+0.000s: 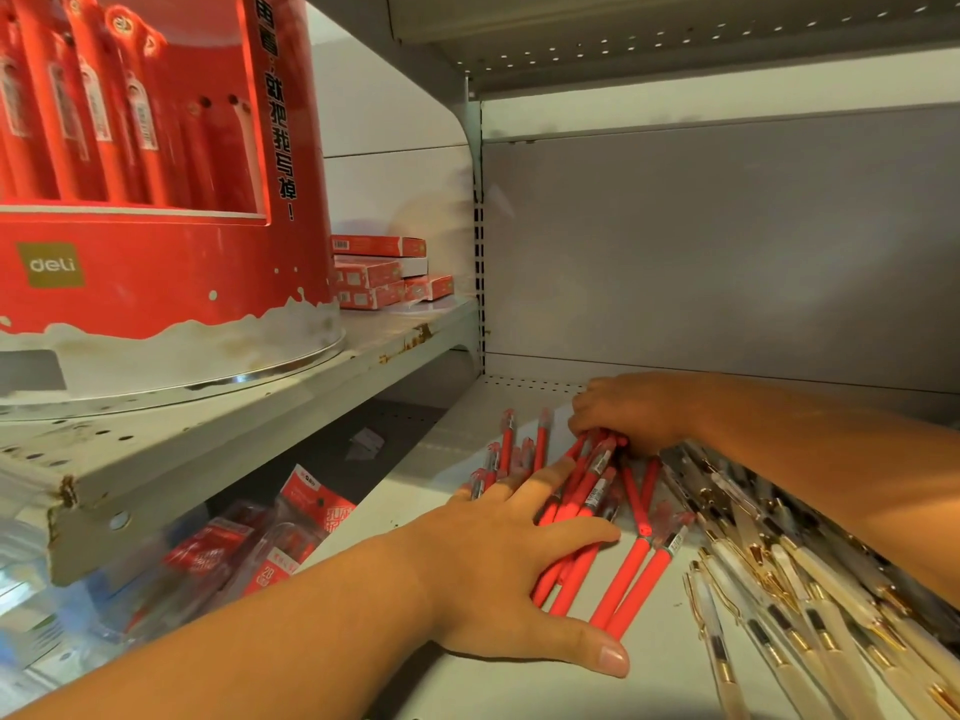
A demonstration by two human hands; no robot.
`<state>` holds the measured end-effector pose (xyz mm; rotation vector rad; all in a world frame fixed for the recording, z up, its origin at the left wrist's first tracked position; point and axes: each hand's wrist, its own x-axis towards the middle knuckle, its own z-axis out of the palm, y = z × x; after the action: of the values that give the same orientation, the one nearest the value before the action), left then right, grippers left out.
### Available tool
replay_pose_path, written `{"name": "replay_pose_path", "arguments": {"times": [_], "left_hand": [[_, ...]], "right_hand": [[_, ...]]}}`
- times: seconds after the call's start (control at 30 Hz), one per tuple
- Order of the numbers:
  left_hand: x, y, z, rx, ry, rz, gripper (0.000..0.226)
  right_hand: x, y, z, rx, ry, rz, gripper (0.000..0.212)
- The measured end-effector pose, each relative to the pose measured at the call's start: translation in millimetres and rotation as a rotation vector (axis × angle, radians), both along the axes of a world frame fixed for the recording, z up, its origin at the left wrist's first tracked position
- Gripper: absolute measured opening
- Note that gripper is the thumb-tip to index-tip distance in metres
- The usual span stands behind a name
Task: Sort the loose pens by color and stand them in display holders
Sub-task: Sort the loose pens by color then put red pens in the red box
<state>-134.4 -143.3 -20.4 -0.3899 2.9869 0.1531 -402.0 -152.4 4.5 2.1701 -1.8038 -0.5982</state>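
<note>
The left hand (514, 553) lies flat, fingers straight and spread, pressing down on a heap of red plastic pens (628, 574) on the pale grey metal shelf (519, 683). The pens lie under its palm and fingers and stick out past its thumb side. Most of them have their long axis on a slant, the plain barrel ends pointing near and toward the left thumb, the clear capped ends pointing away toward the right hand (628, 413). A few more, just beyond the left fingertips, point almost straight away to the back of the shelf.

The right hand is farther back, its fingers curled down over the far capped ends of the bundle and gripping them. Under the right forearm and beside the red heap lies a spread of white pens with gold clips (779, 615), their long axes slanting the other way, from near right to far left.

Above and outside the left arm, on a higher shelf, stands a round red cardboard display holder (156, 283) with red pens upright in it, small red boxes (384, 272) just behind it.
</note>
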Motion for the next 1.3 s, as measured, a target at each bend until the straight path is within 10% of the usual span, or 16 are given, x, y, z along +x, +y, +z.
{"name": "replay_pose_path", "arguments": {"times": [0.47, 1.0, 1.3], "left_hand": [[-1, -3, -1, 0.034, 0.011, -0.002, 0.080], [10, -16, 3, -0.035, 0.568, 0.217, 0.071], [18, -11, -5, 0.197, 0.309, 0.069, 0.105]], "right_hand": [[-35, 22, 31, -0.218, -0.003, -0.099, 0.013], [-2, 61, 25, -0.183, -0.058, -0.149, 0.027], [46, 56, 7, -0.203, -0.134, 0.073, 0.026]]}}
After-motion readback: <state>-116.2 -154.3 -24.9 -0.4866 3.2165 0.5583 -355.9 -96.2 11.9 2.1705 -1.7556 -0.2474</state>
